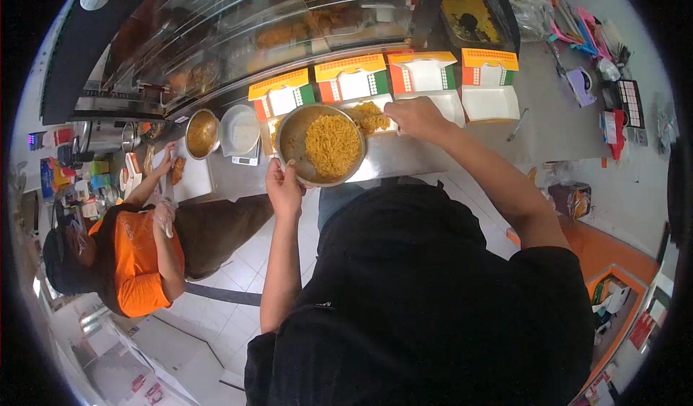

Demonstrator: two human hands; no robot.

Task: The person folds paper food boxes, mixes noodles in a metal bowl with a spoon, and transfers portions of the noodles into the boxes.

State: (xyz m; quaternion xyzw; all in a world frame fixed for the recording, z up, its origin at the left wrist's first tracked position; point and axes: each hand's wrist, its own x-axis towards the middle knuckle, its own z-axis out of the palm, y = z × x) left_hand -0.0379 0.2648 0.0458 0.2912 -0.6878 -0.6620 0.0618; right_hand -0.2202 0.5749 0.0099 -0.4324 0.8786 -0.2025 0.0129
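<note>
A round metal bowl point(291, 130) of yellow noodles point(333, 146) is tilted in front of my body. My left hand point(285, 184) grips its near rim, thumb on top. Just right of the bowl, my right hand point(419, 117) is closed on a utensil, mostly hidden by the fingers and noodles. A clump of noodles point(370, 119) lies at its end, over an open takeaway box point(352, 81). More open boxes in orange, white and green stand in the same row: one box point(280, 97) partly behind the bowl, another box point(424, 77) beyond my right hand, and the rightmost box point(491, 103).
A glass display case point(289, 16) stands behind the boxes, with a black tray point(473, 16) of yellow food at its right. To the left are a kitchen scale point(244, 160), another metal bowl point(202, 133) and a co-worker in an orange shirt point(148, 262) handling food on a white board point(192, 179).
</note>
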